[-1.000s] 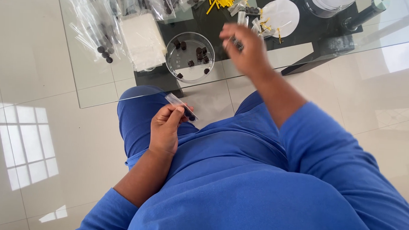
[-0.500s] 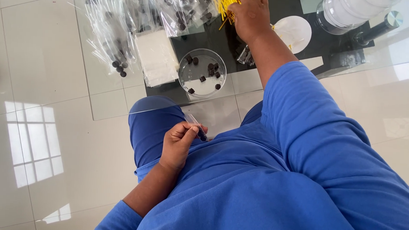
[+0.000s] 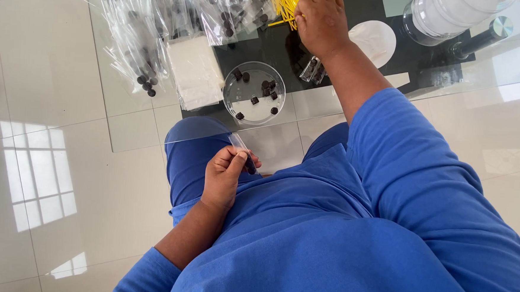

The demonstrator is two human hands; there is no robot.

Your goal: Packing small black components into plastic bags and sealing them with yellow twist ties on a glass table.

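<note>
My left hand (image 3: pixel 226 177) rests over my lap and pinches a narrow clear plastic bag (image 3: pixel 240 147) with small dark pieces at its lower end. My right hand (image 3: pixel 321 20) reaches far forward over the glass table (image 3: pixel 136 130) and closes on a bunch of thin yellow sticks (image 3: pixel 283 2). Between the two hands a round clear dish (image 3: pixel 254 93) holds several small dark pieces. A small clear container (image 3: pixel 312 70) with dark pieces lies just below my right wrist.
Several filled clear bags (image 3: pixel 136 36) lie heaped at the table's far left, beside a stack of white sheets (image 3: pixel 195 71). A white round lid (image 3: pixel 373 39), a large clear jar (image 3: pixel 450 17) and a dark tool (image 3: pixel 476 40) sit at the right. White floor tiles surround the table.
My right hand has moved from the dish's edge forward to the yellow sticks. My left hand has stayed over my lap with the narrow bag.
</note>
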